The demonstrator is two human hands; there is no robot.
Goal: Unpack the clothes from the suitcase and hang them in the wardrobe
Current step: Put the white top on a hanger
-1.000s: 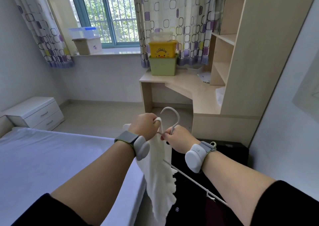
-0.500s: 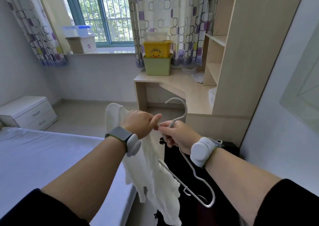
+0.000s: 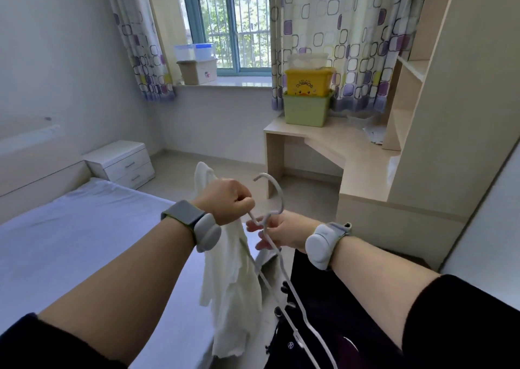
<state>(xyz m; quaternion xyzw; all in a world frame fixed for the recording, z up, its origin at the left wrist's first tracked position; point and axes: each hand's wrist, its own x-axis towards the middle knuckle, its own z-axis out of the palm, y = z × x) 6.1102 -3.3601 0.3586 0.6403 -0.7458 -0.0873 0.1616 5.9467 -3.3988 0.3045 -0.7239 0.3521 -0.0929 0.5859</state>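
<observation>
A white garment (image 3: 233, 281) hangs down in front of me, part of it sticking up behind my left hand (image 3: 229, 201), which grips it in a fist and also touches one arm of the white hanger (image 3: 277, 197). My right hand (image 3: 277, 232) holds the hanger at its neck, fingers curled round the wire. The hook points up and the hanger's body slants down to the lower right. Below the hands lies an open dark suitcase (image 3: 326, 323) with dark clothes in it. The wardrobe is not in view.
A bed with a white sheet (image 3: 84, 242) is on my left, a white nightstand (image 3: 121, 160) beyond it. A wooden desk (image 3: 332, 149) with yellow and green bins (image 3: 308, 98) and a tall shelf unit (image 3: 439, 101) stand on the right. Bare floor lies ahead.
The view has swung left and the room appears shifted right. My left hand has moved along the hanger's arm with the garment. My right hand has slid lower on the hanger's neck.
</observation>
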